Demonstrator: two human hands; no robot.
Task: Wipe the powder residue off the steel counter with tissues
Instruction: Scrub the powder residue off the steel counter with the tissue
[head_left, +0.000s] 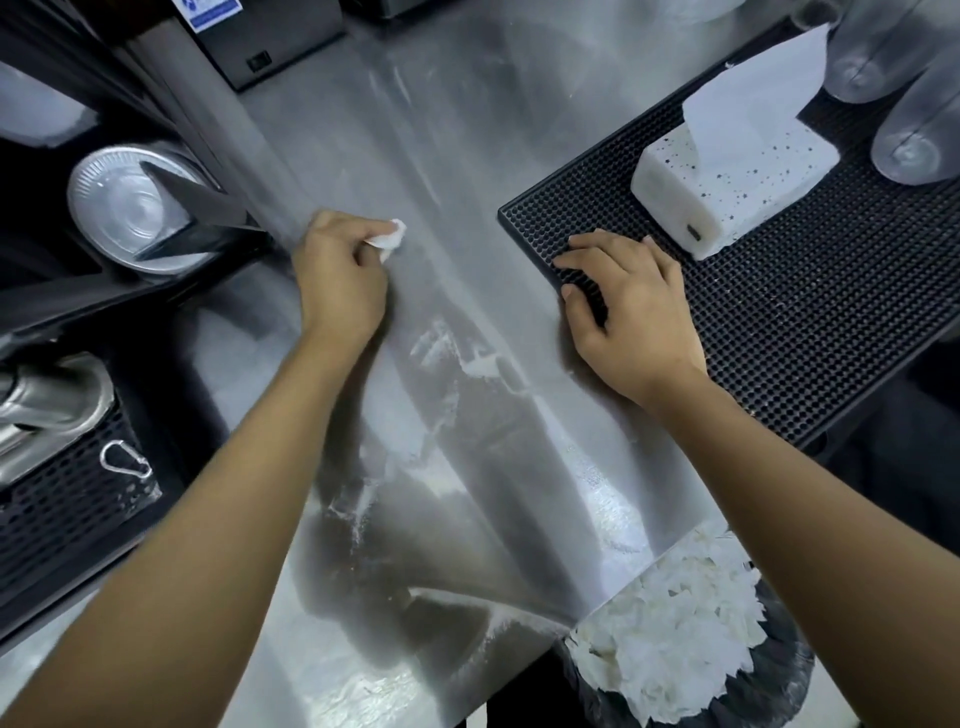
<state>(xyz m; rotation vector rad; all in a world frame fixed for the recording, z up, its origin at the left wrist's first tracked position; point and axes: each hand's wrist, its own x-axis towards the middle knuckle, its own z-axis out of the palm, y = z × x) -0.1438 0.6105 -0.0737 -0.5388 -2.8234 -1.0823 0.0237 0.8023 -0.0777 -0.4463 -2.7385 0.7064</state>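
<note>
My left hand (337, 275) grips a crumpled white tissue (389, 240) and holds it against the steel counter (467, 156) near the counter's left edge. White powder residue (457, 358) streaks the steel nearer to me, between my forearms, with more powder at the near edge (374, 691). My right hand (628, 306) rests with relaxed fingers on the corner of a black rubber bar mat (779, 332). A white tissue pack (727, 182) with one sheet sticking up stands on that mat, beyond my right hand.
A bin lined with a black bag (675, 623), full of used white tissues, sits below the counter's near right edge. Clear plastic cups (914, 130) stand at the back right. To the left are a stack of lids (130, 202), a black holder and a perforated black tray (62, 519).
</note>
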